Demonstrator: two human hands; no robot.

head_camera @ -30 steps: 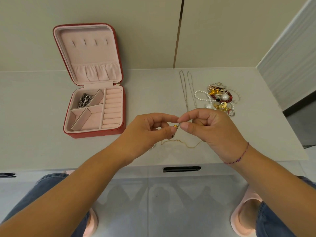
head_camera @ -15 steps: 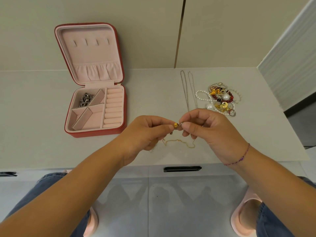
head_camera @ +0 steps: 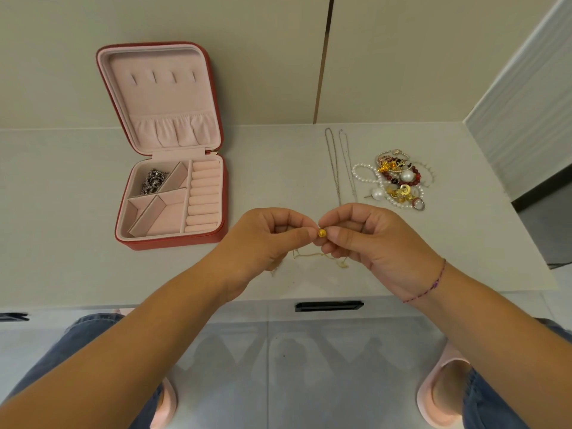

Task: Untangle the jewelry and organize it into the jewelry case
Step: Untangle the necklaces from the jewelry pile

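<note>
- White tabletop (head_camera: 77, 267), red jewelry case (head_camera: 173, 243) lying open at left, tangled jewelry pile (head_camera: 399, 181) at right.
- Up front, left hand (head_camera: 263, 239) and right hand (head_camera: 377, 243) pinch a gold bead (head_camera: 322, 233), thin chain (head_camera: 315, 257) trailing beneath.

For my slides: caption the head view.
Left hand and right hand pinch a gold bead, thin chain trailing below; open red jewelry case left, tangled jewelry pile right.

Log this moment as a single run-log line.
step: untangling | left hand and right hand: pinch gold chain at bead | jewelry case: open | tangled pile: untouched
</note>
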